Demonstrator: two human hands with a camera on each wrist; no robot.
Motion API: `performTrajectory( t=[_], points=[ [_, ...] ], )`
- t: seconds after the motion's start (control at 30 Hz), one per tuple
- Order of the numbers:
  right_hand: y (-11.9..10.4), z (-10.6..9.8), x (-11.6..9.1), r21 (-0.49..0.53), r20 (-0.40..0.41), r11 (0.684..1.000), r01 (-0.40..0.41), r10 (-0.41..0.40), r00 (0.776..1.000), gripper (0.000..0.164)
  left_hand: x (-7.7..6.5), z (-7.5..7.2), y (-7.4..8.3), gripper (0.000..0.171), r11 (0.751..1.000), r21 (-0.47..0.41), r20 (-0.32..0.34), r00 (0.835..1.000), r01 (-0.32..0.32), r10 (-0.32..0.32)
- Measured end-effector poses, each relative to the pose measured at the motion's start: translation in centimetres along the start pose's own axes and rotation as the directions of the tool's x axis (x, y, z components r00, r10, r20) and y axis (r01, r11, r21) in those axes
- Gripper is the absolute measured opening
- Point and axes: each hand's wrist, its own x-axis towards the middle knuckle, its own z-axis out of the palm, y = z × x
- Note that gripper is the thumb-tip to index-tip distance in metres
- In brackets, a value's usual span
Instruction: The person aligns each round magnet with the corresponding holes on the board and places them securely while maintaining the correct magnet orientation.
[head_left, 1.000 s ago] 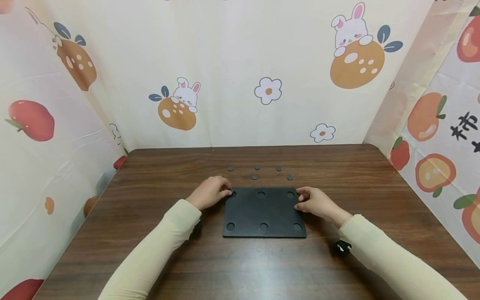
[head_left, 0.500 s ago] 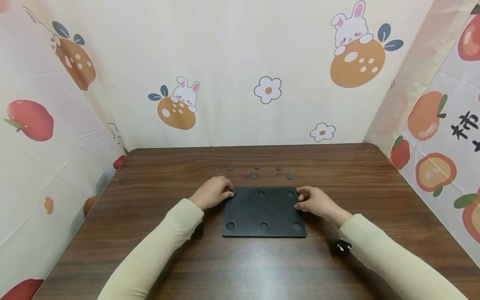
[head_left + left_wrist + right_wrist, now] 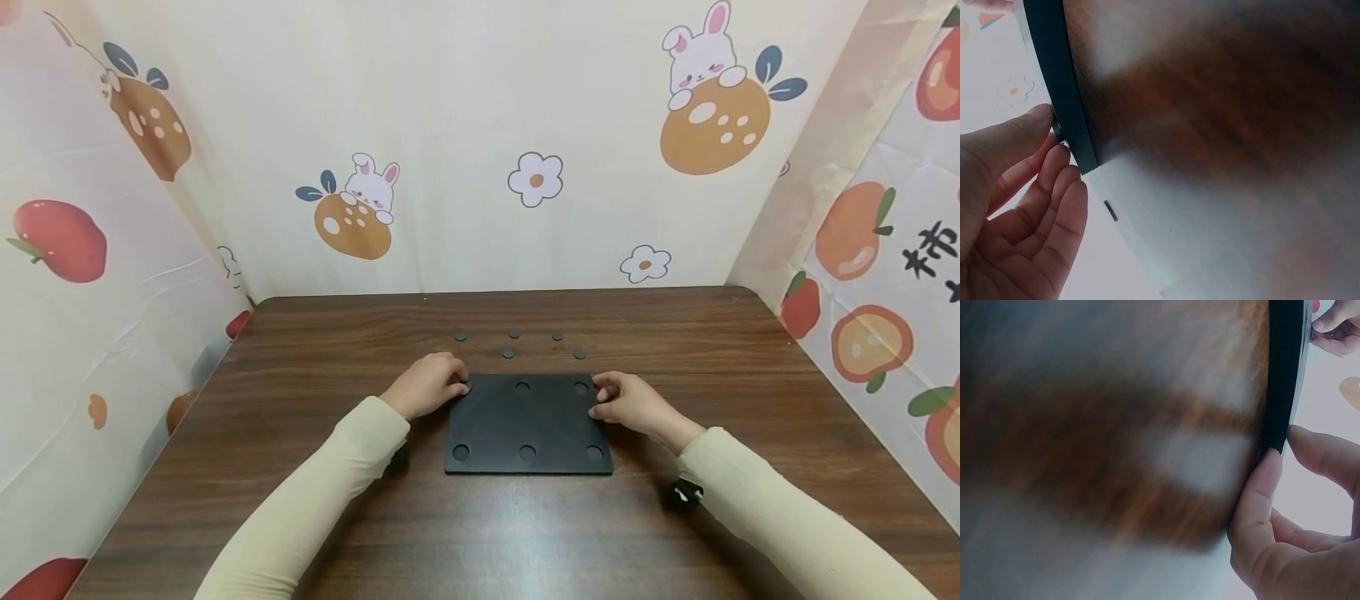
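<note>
A flat black board (image 3: 528, 423) with several round recesses lies on the table. My left hand (image 3: 427, 385) is over its far left corner. In the left wrist view, thumb and index finger pinch a small black disc (image 3: 1057, 130) at the board's surface, by the corner recess; how far it sits inside is hidden by the fingers. At the opposite side, my right hand (image 3: 630, 404) holds the board's right edge, with the thumb tip on top and a finger against the side, as the right wrist view shows.
Several loose black discs (image 3: 508, 353) lie on the brown wooden table (image 3: 360, 517) just beyond the board. A printed curtain (image 3: 465, 100) hangs behind the table's far edge, with more printed cloth (image 3: 885, 250) along the sides.
My left hand has shifted slightly to the right over the corner recess with the disc. The right hand and the board stay where they were.
</note>
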Motion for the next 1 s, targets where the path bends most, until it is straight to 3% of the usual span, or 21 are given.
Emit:
performTrajectory(
  t=[1.0],
  points=[
    [-0.12, -0.03, 0.01, -0.007, 0.006, 1.0, -0.007, 0.007, 1.0, 0.063, 0.08, 0.0, 0.0, 0.01, 1.0, 0.01, 0.009, 1.0, -0.008, 0.008]
  ],
)
